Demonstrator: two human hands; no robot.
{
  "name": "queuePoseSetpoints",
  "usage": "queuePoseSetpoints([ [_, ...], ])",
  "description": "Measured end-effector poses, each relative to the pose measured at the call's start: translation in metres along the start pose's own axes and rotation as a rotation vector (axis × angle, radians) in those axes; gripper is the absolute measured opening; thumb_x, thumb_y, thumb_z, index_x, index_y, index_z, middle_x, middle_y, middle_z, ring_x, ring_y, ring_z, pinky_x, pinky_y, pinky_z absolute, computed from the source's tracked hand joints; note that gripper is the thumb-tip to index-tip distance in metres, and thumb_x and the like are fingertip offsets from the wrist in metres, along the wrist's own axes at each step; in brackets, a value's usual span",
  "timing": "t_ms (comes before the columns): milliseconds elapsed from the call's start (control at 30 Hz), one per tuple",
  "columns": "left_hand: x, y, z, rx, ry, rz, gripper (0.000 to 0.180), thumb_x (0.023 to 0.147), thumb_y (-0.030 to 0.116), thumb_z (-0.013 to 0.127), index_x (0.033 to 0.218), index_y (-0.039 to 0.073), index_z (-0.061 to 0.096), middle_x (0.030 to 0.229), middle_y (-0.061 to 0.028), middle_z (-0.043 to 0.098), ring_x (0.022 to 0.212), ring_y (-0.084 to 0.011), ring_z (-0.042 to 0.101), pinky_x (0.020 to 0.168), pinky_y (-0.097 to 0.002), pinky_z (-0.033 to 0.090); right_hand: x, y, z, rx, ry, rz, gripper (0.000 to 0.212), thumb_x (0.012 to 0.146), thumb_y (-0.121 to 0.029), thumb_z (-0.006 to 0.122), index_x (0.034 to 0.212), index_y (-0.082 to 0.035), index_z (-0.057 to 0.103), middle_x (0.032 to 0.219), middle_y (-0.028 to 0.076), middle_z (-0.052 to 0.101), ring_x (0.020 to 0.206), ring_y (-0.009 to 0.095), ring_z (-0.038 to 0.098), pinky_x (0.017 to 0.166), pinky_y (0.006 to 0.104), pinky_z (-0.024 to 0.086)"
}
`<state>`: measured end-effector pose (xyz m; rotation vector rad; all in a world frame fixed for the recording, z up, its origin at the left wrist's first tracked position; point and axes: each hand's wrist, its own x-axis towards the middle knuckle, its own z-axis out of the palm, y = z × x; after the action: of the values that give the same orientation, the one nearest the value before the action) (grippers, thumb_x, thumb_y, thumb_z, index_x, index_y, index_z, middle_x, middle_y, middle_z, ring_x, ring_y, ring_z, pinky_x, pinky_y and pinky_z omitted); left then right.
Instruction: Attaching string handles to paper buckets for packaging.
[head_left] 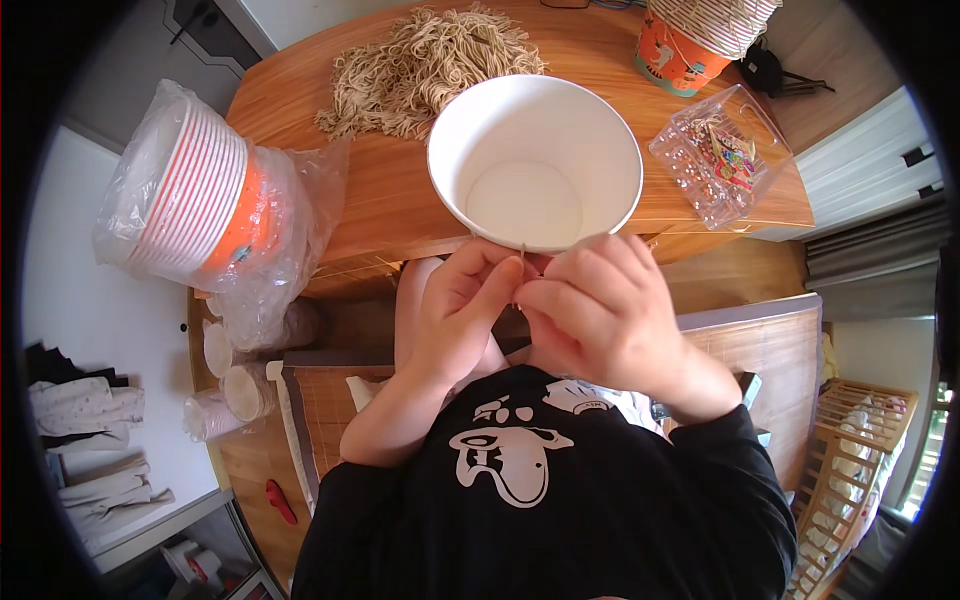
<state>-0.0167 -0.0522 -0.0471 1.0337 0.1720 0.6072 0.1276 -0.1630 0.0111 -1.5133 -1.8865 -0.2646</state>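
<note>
A large white paper bucket (525,200) lies tipped at the table's front edge, its mouth facing me, with the inside showing. Just below its near rim, my left hand (455,310) is closed in a pinch, thumb against the fingers. Beside it, my right hand (605,310) is also closed, its fingertips curled together. A thin cord (522,252) shows between the two hands, close against the rim. My fingers cover most of it, and its far end is hidden. At the back of the table lies a loose heap of beige cords (430,65).
On the left, nested orange-and-white buckets (200,190) stand in clear plastic. A clear tray (720,160) holds small beads and a colourful packet. Another orange bucket stack (690,45), with cords on top, stands back right. More wrapped stacks (245,390) are below the table's left end.
</note>
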Motion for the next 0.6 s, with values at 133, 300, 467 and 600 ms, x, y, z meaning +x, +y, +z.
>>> queuePoseSetpoints([
  [133, 0.005, 0.006, -0.004, 0.236, 0.083, -0.075, 0.02, 0.105, 0.015, 0.057, 0.104, -0.004, 0.063, 0.104, -0.0112, 0.073, 0.092, -0.0122, 0.067, 0.081, -0.025, 0.052, -0.024, 0.007, 0.032, -0.022, 0.2, 0.028, 0.032, 0.066, -0.007, 0.083, 0.093, -0.009, 0.067, 0.088, 0.005, 0.062, 0.074, 0.026, 0.059, 0.067, 0.0371, 0.047],
  [300, 0.006, 0.004, -0.003, 0.237, 0.037, -0.011, 0.02, 0.106, 0.019, 0.054, 0.104, 0.001, 0.061, 0.114, -0.0188, 0.071, 0.105, -0.0186, 0.066, 0.096, -0.0328, 0.049, -0.033, 0.004, 0.058, 0.11, 0.343, 0.222, 0.044, 0.071, -0.01, 0.087, 0.095, -0.008, 0.05, 0.087, 0.007, 0.064, 0.071, 0.026, 0.059, 0.06, 0.0368, 0.044],
  [467, 0.007, 0.003, -0.001, 0.175, 0.078, -0.038, 0.017, 0.104, 0.015, 0.058, 0.105, -0.001, 0.062, 0.114, -0.0144, 0.071, 0.103, -0.0152, 0.065, 0.092, -0.0294, 0.049, -0.037, 0.003, 0.072, 0.741, 0.412, 0.417, 0.036, 0.087, 0.002, 0.074, 0.104, -0.004, 0.043, 0.091, 0.009, 0.065, 0.076, 0.018, 0.064, 0.069, 0.033, 0.054],
  [600, 0.01, 0.002, -0.002, 0.227, 0.077, 0.043, 0.01, 0.1, 0.007, 0.064, 0.105, -0.002, 0.066, 0.116, -0.0099, 0.069, 0.096, -0.0101, 0.064, 0.084, -0.0236, 0.05, -0.043, 0.004, 0.053, 1.247, 0.414, 0.521, 0.021, 0.098, 0.005, 0.057, 0.108, -0.003, 0.04, 0.096, 0.008, 0.062, 0.091, 0.013, 0.061, 0.085, 0.0281, 0.05],
])
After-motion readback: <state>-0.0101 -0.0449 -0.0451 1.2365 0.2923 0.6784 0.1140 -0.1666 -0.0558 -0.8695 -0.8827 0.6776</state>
